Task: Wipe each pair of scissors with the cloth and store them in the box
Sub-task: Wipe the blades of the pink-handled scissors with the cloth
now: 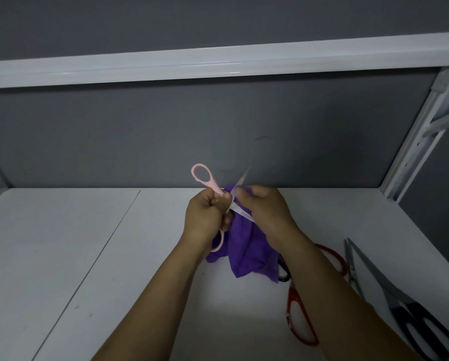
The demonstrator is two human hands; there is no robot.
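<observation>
pink scissors: open, handles clenched in left hand, blades against the cloth
right hand: pinches cloth round a blade
left: red scissors, black scissors right of cloth, likely unwiped; box unseen

Place type: work bay inside a shelving rack; storeroom or workshop, cannot tell which.
Work surface: white board with a seam line, lightly scuffed.
Overhead: white metal shelf rail across the full width.
Frame: slotted white upright with a bracket, at right.
Backing: plain dark grey wall.
Tools present: red-handled scissors and black-handled scissors lying on the board.
</observation>
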